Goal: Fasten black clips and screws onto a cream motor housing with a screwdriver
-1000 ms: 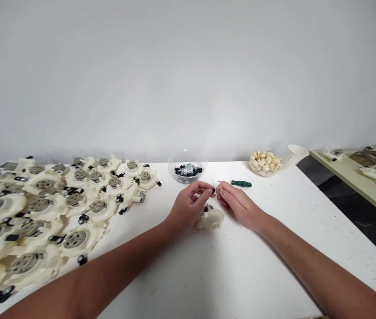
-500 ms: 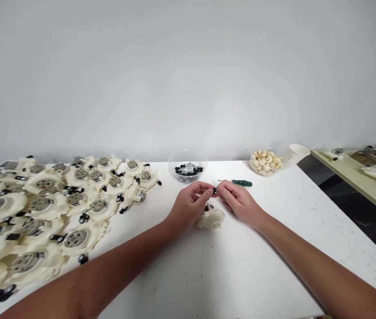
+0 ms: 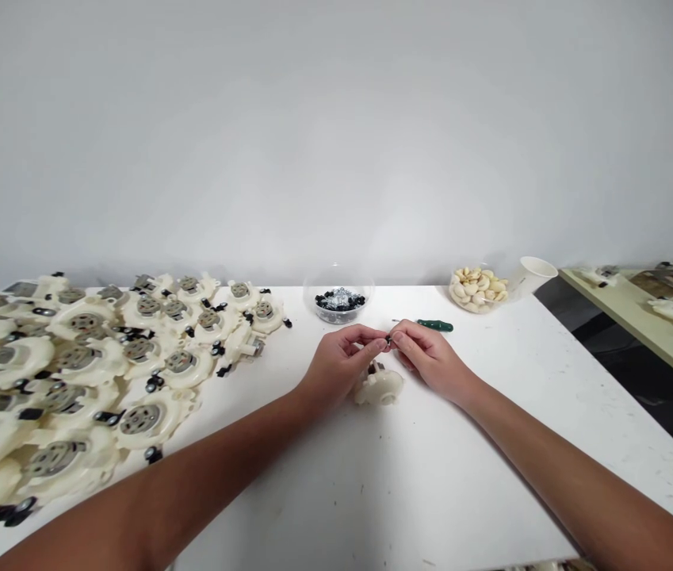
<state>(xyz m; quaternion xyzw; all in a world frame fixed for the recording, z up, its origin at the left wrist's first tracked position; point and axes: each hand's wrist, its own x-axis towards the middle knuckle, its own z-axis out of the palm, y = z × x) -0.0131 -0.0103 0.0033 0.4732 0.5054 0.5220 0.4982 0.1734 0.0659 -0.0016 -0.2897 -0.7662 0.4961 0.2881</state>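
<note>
Between the fingertips of both hands is a small black part (image 3: 389, 339), mostly covered by the fingers. My left hand (image 3: 343, 358) pinches it from the left, closed at thumb and forefinger. From the other side my right hand (image 3: 425, 355) also closes on it with thumb and fingertips. Just below the hands, a cream plastic housing (image 3: 379, 388) rests on the white table, its top partly hidden by my left hand. Behind my right hand lies a screwdriver with a green handle (image 3: 434, 325).
Many cream housings with metal motors (image 3: 139, 420) cover the table's left side. A clear bowl (image 3: 339, 305) of black parts and screws stands at the back. To its right are a bowl of cream-coloured curved pieces (image 3: 479, 289) and a white cup (image 3: 533, 275). Another table (image 3: 657, 329) stands at right.
The hands stay together, and less of the black part shows between the fingertips. The whole view has shifted slightly; nothing else on the table has visibly moved.
</note>
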